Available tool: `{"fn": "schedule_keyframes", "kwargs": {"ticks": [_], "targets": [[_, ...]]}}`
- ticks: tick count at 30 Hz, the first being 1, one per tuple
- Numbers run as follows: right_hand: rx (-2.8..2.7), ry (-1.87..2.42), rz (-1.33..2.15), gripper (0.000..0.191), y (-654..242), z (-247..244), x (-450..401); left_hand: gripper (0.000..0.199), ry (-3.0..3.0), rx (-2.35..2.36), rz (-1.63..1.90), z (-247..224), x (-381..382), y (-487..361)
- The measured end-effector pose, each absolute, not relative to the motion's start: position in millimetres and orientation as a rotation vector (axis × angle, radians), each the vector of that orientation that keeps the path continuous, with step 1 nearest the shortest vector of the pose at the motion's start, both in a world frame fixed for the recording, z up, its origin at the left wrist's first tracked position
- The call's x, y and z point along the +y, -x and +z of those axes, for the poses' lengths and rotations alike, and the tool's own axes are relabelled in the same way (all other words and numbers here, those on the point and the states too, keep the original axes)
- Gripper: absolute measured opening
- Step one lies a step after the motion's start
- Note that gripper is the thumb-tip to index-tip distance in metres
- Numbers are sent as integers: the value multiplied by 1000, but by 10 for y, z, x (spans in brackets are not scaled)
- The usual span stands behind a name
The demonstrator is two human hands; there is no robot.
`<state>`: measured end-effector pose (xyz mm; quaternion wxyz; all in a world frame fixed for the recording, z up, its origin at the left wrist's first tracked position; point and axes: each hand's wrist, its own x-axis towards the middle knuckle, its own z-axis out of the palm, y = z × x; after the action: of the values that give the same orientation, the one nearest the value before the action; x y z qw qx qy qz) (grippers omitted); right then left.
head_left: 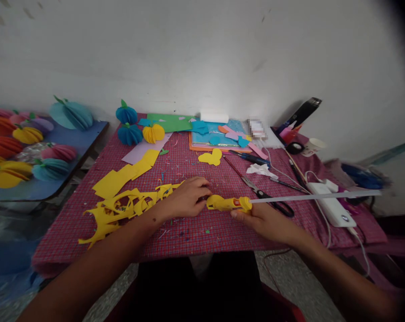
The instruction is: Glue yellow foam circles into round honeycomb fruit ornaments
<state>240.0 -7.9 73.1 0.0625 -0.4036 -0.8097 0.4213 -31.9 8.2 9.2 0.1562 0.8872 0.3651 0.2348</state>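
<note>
My right hand is wrapped round a yellow hot glue gun above the front of the table. A long translucent glue stick sticks out of the gun's back end to the right. The gun's front points left, towards my left hand. That hand is closed, its fingers curled close to the gun's front end; what they pinch, if anything, is hidden. Left of it lie yellow cut-out paper scraps. Behind the hands is a small stack of yellow rounded paper shapes.
Scissors lie behind my right hand, and a white power strip with cables is further right. Blue and yellow paper pumpkins stand at the back left. More paper pumpkins rest on a blue table. A paper cup stands at right.
</note>
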Motion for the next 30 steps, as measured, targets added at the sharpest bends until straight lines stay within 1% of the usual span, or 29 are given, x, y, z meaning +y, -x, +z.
{"fn": "schedule_keyframes", "kwargs": {"ticks": [6, 12, 23, 30], "targets": [[-2459, 1221, 1236, 34, -2394, 753, -70, 27, -2524, 1037, 689, 90, 86, 314], [-2450, 1224, 1228, 34, -2378, 730, -53, 33, -2507, 1048, 680, 94, 85, 309], [-2392, 1151, 1243, 40, -2373, 666, -4, 37, -2492, 1073, 686, 84, 86, 302], [-2387, 1189, 1231, 44, -2404, 635, 35, 39, -2507, 1087, 681, 77, 92, 302]]}}
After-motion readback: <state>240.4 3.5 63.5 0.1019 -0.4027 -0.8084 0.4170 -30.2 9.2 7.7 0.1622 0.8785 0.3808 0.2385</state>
